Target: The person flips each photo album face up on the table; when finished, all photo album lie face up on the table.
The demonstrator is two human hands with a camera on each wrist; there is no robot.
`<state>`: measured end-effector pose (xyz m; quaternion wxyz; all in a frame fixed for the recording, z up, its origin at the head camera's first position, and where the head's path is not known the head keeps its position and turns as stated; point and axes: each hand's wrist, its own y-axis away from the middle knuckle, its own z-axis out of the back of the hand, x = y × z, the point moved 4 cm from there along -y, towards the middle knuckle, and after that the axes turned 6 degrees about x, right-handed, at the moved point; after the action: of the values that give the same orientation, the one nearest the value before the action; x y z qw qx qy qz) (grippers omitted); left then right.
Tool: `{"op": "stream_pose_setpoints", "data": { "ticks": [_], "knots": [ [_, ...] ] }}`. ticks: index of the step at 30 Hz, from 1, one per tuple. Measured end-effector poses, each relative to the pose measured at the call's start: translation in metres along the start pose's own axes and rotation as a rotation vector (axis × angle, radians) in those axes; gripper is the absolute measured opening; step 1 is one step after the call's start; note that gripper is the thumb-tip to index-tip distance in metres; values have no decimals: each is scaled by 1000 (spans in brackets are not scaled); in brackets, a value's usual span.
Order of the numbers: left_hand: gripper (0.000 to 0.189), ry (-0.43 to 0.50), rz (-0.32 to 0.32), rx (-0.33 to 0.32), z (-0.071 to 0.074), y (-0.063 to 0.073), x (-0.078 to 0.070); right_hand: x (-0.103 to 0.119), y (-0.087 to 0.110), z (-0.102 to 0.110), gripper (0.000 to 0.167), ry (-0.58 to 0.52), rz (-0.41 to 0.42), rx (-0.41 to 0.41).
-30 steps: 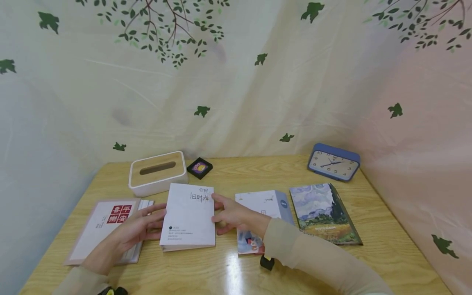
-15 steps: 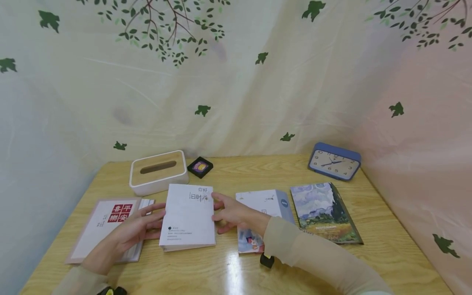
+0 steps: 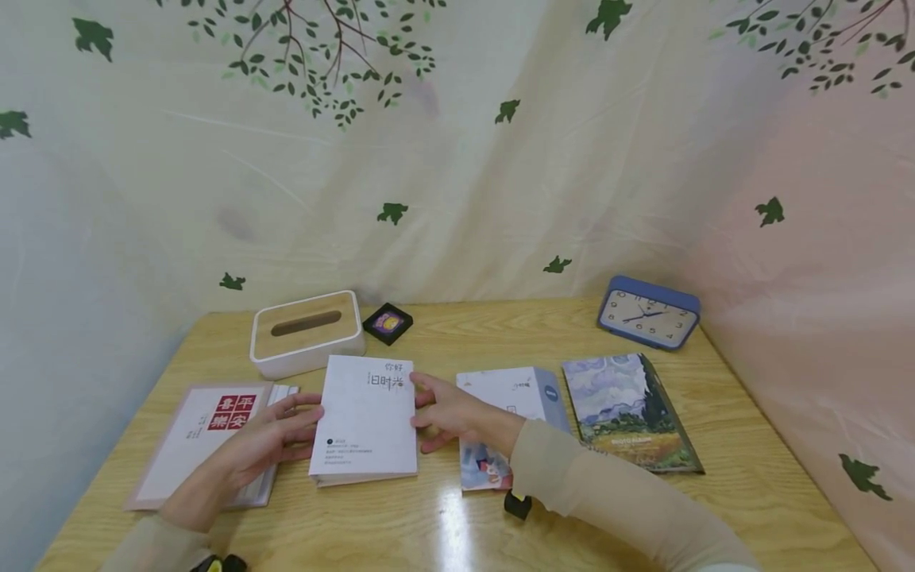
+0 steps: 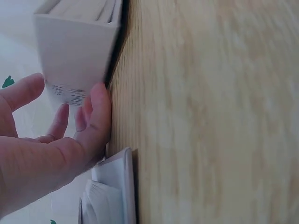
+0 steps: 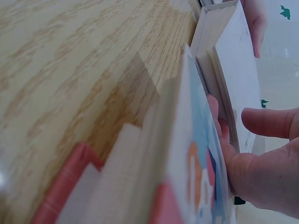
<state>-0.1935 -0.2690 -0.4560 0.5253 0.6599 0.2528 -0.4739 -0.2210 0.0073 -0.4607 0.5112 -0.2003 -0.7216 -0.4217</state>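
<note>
A thick white photo album with black lettering lies cover up on the wooden table, between both hands. My left hand is at its left side; fingertips touch the printed spine in the left wrist view. On the opposite side, my right hand has its fingertips against the right edge. The right wrist view shows the thumb at the cover's edge and the other fingers beside the page side. Neither hand wraps round the album. My left forearm partly covers an album with red squares.
A blue-and-white album lies partly under my right forearm, beside a landscape-painting album. Along the back stand a tissue box, a small black-framed square and a blue clock. A printed curtain encloses the table.
</note>
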Motion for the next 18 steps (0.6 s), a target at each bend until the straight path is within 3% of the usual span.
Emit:
{"op": "stream_pose_setpoints", "data": {
  "ticks": [18],
  "knots": [
    [73,13,18,-14,1,2,3,-1,2,0,79,7,-10,-5]
  ]
}}
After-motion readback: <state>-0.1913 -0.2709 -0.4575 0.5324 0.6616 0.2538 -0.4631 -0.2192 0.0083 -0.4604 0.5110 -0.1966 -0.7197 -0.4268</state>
